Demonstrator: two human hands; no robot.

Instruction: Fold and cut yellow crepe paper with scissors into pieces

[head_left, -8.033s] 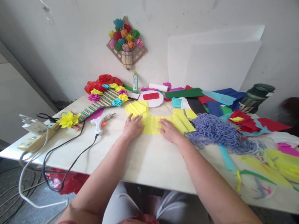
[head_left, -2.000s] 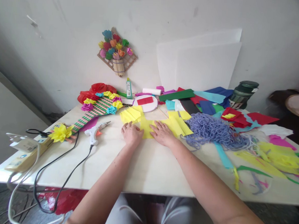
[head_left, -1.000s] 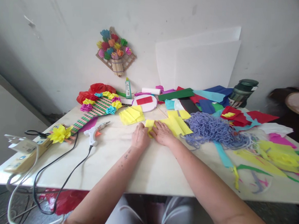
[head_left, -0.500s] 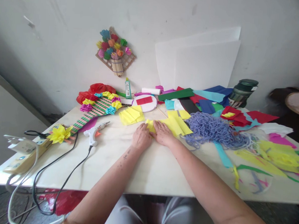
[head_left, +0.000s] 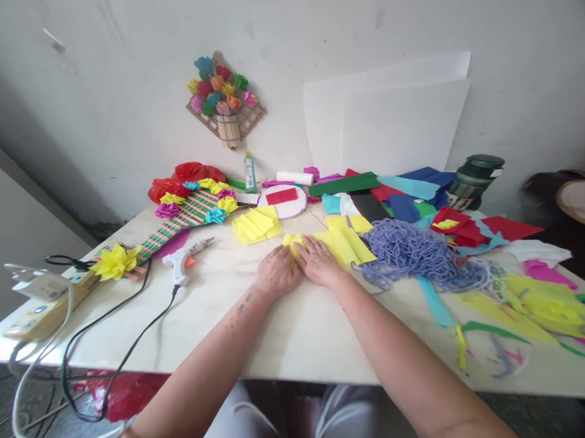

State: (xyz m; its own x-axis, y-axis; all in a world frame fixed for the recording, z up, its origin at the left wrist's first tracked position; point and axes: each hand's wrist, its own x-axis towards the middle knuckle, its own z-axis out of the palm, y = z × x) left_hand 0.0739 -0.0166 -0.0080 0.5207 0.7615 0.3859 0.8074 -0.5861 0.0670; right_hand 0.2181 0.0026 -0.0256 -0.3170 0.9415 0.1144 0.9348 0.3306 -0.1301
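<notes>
Left grip (head_left: 277,271) curled, hold unclear; right grip (head_left: 316,261) flat on yellow paper (head_left: 292,240); tube label (head_left: 249,171) illegible.

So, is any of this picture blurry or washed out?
In the head view, glare whitens the left corner of the table, the picture's top-right corner goes dark, and the brown object at far right looks smeared; the left hand and right hand look clearer.

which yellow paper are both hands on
The central yellow paper, left of the yarn: the left hand and right hand both rest on it. The yellow stack to its left and the crumpled yellow sheets at far right are touched by neither.
</notes>
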